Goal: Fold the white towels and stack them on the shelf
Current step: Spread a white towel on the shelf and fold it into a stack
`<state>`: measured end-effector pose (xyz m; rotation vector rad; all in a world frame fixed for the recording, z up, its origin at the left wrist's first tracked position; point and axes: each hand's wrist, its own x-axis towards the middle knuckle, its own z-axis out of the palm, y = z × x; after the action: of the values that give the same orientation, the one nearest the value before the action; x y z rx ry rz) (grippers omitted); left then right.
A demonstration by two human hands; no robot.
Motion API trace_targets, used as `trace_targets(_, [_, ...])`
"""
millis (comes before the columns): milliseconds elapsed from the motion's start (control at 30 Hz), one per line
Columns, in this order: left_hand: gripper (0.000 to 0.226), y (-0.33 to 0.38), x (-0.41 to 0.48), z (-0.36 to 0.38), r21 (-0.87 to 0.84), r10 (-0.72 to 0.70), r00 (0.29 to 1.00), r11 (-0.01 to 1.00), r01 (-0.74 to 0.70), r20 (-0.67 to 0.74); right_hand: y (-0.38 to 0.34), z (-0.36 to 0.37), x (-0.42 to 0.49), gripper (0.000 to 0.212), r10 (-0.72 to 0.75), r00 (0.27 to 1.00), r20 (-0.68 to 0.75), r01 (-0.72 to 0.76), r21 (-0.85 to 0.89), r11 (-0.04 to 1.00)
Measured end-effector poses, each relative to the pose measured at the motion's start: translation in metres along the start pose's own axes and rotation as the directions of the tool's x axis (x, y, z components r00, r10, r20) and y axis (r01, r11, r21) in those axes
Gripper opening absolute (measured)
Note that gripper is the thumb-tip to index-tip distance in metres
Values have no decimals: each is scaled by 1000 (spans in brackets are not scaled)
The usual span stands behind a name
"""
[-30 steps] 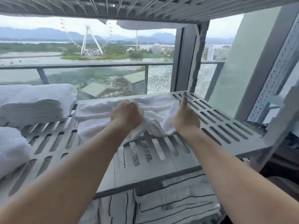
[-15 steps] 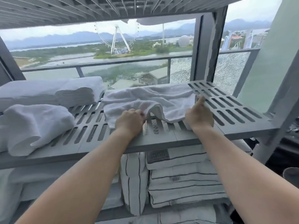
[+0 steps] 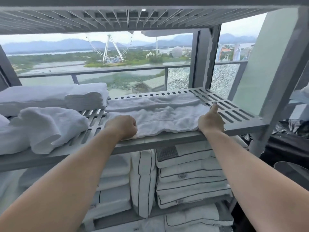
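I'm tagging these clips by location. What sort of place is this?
Probably a hotel linen store, high up: a slatted grey shelf holding folded white towels, striped linens stacked below, and a Ferris wheel outside the window.

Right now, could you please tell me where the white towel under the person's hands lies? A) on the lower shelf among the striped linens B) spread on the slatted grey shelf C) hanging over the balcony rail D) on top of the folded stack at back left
B: the white towel lies spread on the slatted grey shelf, with the left hand and right hand at its near corners.
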<state>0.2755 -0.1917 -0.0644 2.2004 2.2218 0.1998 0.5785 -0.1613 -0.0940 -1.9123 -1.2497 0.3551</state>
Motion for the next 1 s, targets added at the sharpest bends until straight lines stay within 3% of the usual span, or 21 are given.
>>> trace_targets(133, [22, 11, -9, 6, -59, 77, 981, 994, -89, -176, 3, 1, -17, 83, -51, 998, -42, 50, -21, 999])
trace_targets(233, [33, 19, -10, 23, -167, 244, 962, 950, -263, -123, 11, -5, -19, 78, -28, 996, -83, 24, -54, 998])
trace_targets(300, [45, 20, -9, 32, -152, 322, 942, 930, -334, -96, 15, -9, -23, 73, -28, 994, -104, 19, -84, 996])
trace_targets(467, [19, 20, -4, 42, -133, 389, 890, 895, -427, -240, 7, 0, -42, 31, -351, 918, -185, 311, -217, 925])
trace_targets(600, [15, 21, -6, 42, -103, 397, 868, 891, -443, -298, -5, 21, -53, 23, -574, 818, -15, 533, -354, 769])
trace_targets(767, [11, 21, -6, 36, -130, 381, 879, 893, -430, -286, -9, 29, -48, 25, -475, 877, 77, 468, -365, 805])
trace_targets(900, [3, 16, 5, 20, -204, 388, 916, 893, -400, -99, -23, 26, -34, 30, -368, 921, 125, 384, -427, 818])
trace_targets(1000, [22, 13, 24, 9, -279, 332, 942, 902, -331, -44, -36, 31, -21, 36, -335, 932, 138, 358, -488, 796])
